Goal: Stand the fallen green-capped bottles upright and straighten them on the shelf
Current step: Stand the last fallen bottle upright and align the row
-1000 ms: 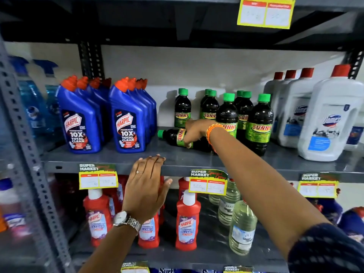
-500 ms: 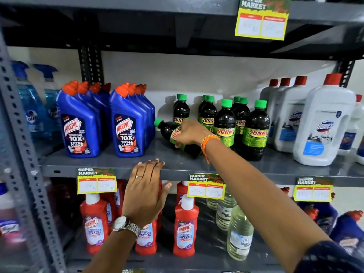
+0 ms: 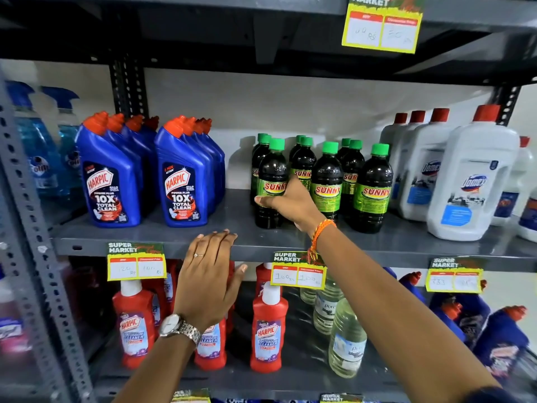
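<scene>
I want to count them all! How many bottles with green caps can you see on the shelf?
9, in three rows running front to back. Left row: one in the right hand at, then. Middle. Right. More may hide behind.

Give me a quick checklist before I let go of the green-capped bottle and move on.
1. Held bottle upright on the shelf: ok, cap up, base down.
2. Right hand has the bottle: ok, wrapped around its label.
3. Left hand braced: ok, fingertips on the shelf's front edge.
4. Other green-capped bottles standing: ok, none seen lying down.
5. Held bottle in line with the front row: cannot tell; it looks roughly level with them.
6. Room beside it: ok, open gap toward the blue Harpic bottles.
</scene>
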Available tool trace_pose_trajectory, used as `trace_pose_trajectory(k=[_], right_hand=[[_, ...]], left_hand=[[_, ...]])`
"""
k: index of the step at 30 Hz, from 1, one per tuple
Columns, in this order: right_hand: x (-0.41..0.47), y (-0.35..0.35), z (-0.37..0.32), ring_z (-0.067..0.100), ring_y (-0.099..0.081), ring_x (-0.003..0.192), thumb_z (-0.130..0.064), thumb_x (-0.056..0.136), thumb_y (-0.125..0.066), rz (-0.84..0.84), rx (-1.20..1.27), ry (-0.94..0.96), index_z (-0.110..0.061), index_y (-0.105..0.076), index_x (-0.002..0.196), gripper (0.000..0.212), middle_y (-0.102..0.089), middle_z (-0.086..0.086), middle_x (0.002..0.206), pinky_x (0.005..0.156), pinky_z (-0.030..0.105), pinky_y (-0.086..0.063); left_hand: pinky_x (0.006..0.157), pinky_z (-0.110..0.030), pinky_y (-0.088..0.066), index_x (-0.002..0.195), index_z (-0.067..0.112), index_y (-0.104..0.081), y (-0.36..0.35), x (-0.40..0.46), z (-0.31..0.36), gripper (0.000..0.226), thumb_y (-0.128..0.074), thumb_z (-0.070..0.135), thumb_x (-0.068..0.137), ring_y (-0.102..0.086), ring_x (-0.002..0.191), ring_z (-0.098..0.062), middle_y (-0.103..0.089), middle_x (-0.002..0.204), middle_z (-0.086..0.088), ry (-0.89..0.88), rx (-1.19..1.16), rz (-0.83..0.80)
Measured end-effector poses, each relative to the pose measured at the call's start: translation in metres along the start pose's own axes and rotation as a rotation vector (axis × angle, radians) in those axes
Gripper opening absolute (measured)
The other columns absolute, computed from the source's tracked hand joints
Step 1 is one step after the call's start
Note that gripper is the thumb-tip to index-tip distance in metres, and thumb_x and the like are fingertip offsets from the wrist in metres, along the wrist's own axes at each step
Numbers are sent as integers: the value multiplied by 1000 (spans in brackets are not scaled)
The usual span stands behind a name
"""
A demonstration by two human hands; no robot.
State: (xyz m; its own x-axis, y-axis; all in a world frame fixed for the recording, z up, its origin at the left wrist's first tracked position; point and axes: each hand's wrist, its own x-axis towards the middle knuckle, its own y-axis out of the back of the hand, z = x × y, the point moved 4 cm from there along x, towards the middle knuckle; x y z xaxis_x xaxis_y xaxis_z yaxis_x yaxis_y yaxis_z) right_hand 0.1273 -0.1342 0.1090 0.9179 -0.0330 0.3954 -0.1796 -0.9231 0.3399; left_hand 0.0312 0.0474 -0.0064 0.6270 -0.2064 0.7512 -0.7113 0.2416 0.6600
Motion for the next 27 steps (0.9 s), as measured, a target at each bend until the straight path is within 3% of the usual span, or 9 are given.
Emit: trace_pose_trajectory(k=[3, 5, 7, 9, 15, 21, 27], right_hand=[[-5, 3, 6, 22, -72, 102, -12, 67, -90, -26, 31, -15, -24, -61, 95, 43, -76, 8, 107, 97, 41, -56], [-6, 1, 13, 26, -70, 109, -2, 69, -87, -95, 59, -66, -13, -61, 114, 53, -74, 13, 114, 102, 44, -54], [-8, 1, 18, 30, -64, 118, 3, 75, -81, -142, 36, -102, -4, -48, 132, 66, -68, 16, 124, 107, 46, -49], [-9, 1, 20, 30, -59, 125, -1, 80, -79, -165, -34, -95, -4, -38, 138, 71, -62, 15, 132, 110, 44, -47], [-13, 4, 13, 29, -57, 121, -31, 72, -89, -24, -318, 8, -1, -38, 132, 85, -58, 15, 132, 101, 33, -46], [-10, 5, 21, 27, -63, 120, -15, 76, -86, -110, -169, -34, -6, -46, 135, 72, -66, 11, 129, 107, 41, -50], [-12, 4, 21, 25, -65, 116, -22, 73, -90, -115, -150, -34, -6, -50, 133, 73, -69, 8, 123, 103, 38, -52]], left_hand=[[124, -41, -24, 141, 13, -52, -1, 0, 0, 55, -40, 48, 100, -53, 132, -25, -59, 141, -6, 5, 2, 13], [123, -41, -26, 141, 12, -53, 0, 0, 1, 57, -37, 48, 100, -54, 131, -26, -60, 141, -7, 5, 9, 8], [123, -42, -27, 141, 12, -53, 1, 1, 1, 58, -34, 49, 101, -55, 131, -26, -60, 141, -7, 10, 19, -1], [123, -41, -26, 141, 12, -53, 2, 1, 2, 58, -34, 49, 101, -55, 132, -26, -60, 142, -8, 14, 23, -11], [124, -39, -22, 142, 11, -53, 5, 1, 2, 57, -38, 47, 99, -54, 133, -26, -59, 143, -8, 13, 4, -6], [125, -41, -24, 141, 12, -53, 5, 2, 4, 57, -38, 48, 100, -53, 134, -26, -59, 143, -7, 37, -38, -12], [120, -41, -30, 135, 15, -59, 16, 5, 10, 56, -36, 51, 99, -56, 130, -26, -63, 138, -5, 119, -120, -2]])
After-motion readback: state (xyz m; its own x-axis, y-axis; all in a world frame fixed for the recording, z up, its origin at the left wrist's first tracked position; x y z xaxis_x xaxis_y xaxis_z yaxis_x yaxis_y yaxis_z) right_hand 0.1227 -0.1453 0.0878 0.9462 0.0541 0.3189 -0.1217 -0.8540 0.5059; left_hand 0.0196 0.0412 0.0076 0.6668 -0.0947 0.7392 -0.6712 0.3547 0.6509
